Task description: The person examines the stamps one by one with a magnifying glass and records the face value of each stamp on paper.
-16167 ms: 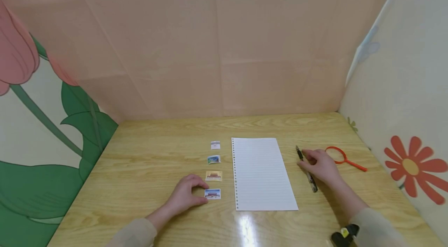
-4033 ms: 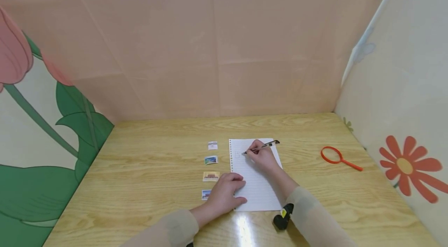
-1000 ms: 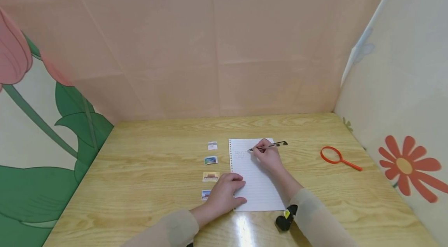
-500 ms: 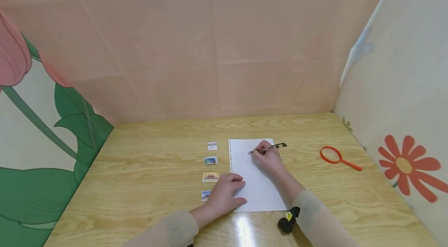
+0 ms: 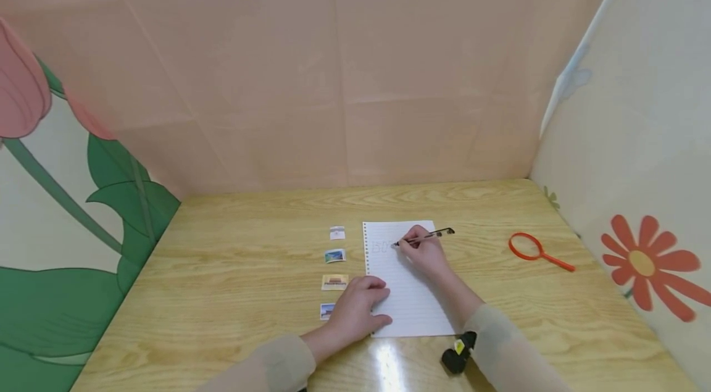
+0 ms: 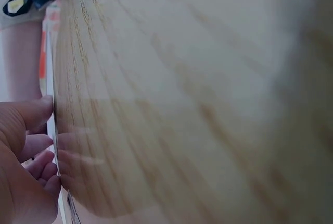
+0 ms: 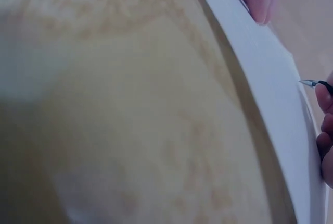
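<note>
My right hand pinches a pen with a clear barrel and black ends, its tip at the upper part of a lined loose-leaf sheet. Faint handwriting that looks like "150" stands left of the tip. In the right wrist view the pen's metal point shows against the white paper. My left hand rests on the sheet's lower left edge, thumb and fingers spread. Beside it lies a yellow stamp; a blue stamp is partly hidden beneath that hand.
A green-blue stamp and a pale stamp continue the column left of the sheet. To the right lies a red-framed magnifying glass on the wooden table. A pink backdrop stands behind.
Since the oldest frame, my right hand has taken up the pen and marks have appeared. My left hand has moved right from the lowest stamp onto the sheet. Lately the pen tip shifts slightly.
</note>
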A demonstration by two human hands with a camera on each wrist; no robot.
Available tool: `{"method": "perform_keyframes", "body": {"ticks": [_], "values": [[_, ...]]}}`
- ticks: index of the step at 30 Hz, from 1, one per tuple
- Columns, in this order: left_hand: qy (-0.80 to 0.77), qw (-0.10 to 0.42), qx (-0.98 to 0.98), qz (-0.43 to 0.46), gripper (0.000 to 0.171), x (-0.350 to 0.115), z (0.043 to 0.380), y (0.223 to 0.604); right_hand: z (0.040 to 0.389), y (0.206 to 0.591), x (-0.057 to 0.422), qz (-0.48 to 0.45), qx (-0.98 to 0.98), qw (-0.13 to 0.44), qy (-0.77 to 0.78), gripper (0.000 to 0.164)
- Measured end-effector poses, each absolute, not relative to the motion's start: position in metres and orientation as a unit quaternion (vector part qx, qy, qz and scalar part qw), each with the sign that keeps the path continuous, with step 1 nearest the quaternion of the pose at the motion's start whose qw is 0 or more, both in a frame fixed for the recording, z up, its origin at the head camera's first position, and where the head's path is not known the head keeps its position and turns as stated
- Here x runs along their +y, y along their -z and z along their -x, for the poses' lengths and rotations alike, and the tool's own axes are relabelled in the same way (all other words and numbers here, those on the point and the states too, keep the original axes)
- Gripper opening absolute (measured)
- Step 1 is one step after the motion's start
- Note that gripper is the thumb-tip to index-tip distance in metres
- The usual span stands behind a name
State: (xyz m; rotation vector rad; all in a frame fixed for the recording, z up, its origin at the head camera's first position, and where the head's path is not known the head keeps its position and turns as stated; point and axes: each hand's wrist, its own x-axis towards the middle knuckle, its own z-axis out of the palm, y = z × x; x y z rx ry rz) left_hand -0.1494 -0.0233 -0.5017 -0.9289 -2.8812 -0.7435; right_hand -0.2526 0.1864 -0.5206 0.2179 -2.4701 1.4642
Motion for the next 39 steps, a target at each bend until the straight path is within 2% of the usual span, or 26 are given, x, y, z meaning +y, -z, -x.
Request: {"method": "perform_keyframes", "body": {"ticks": [22,39], "values": [[0.24,0.005,-0.925,0.296,0.05,-0.023,0.149,0.5,0.244,0.52,0.197,-0.074,-0.856,0.131,-0.495,0.015],[0.245,0.007,-0.923,0.295,0.05,-0.023,0.15,0.503,0.25,0.518,0.188,-0.061,-0.857,0.126,-0.496,0.011]]}}
